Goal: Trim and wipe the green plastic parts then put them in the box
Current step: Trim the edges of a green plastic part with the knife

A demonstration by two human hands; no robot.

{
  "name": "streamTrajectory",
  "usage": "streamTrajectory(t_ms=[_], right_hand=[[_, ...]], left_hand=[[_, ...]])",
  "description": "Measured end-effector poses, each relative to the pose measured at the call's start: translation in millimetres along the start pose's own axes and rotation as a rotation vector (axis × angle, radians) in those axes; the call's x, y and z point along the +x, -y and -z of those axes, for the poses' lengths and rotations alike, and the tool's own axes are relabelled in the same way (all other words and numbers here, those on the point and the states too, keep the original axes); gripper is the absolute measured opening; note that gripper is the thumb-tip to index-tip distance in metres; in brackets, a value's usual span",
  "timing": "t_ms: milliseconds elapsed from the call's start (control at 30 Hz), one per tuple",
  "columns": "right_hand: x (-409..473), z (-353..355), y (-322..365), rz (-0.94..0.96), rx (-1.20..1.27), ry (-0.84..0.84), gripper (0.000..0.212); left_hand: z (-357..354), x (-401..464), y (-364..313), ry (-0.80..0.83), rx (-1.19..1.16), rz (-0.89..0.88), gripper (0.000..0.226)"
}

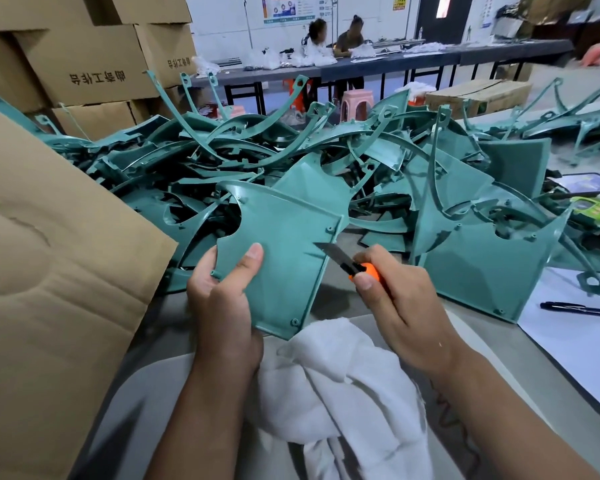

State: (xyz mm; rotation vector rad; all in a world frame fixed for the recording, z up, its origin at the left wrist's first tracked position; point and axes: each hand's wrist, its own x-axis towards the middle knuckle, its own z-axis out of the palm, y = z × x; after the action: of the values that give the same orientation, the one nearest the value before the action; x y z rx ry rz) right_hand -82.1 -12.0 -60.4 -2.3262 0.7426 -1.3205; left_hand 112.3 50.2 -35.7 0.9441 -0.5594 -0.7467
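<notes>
My left hand [224, 299] grips a flat green plastic part [284, 244] by its left edge, thumb pressed on its face, holding it upright over the table. My right hand [400, 306] grips an orange utility knife [361, 268]; its dark blade touches the part's right edge. A white cloth [347, 393] lies bunched under both hands. A large pile of green plastic parts [326, 161] covers the table behind. The open flap of a cardboard box [56, 282] stands at my left.
Another green part [492, 271] leans at the right, near white paper [575, 337] with a black pen [579, 310]. A green calculator [594, 209] lies far right. Stacked cartons [84, 64] rise at the back left. Two people sit at a far table [361, 60].
</notes>
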Motion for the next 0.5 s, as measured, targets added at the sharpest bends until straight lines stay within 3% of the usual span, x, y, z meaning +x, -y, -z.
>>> streamTrajectory(t_ms=[100, 267, 333, 400, 500], right_hand=[[1, -1, -3, -0.004, -0.009, -0.027, 0.045], [4, 8, -15, -0.191, -0.134, -0.217, 0.034], [4, 11, -11, -0.124, -0.097, -0.243, 0.037], [4, 7, 0, -0.001, -0.067, -0.178, 0.040], [2, -5, 5, 0.059, -0.130, -0.062, 0.040]], left_hand=[[3, 0, -4, 0.030, 0.019, 0.019, 0.019], [9, 3, -16, 0.043, -0.029, 0.009, 0.042], [9, 4, -15, 0.032, -0.020, -0.008, 0.032], [8, 3, -12, 0.027, -0.004, -0.008, 0.020], [11, 3, -9, 0.051, 0.011, -0.014, 0.019]])
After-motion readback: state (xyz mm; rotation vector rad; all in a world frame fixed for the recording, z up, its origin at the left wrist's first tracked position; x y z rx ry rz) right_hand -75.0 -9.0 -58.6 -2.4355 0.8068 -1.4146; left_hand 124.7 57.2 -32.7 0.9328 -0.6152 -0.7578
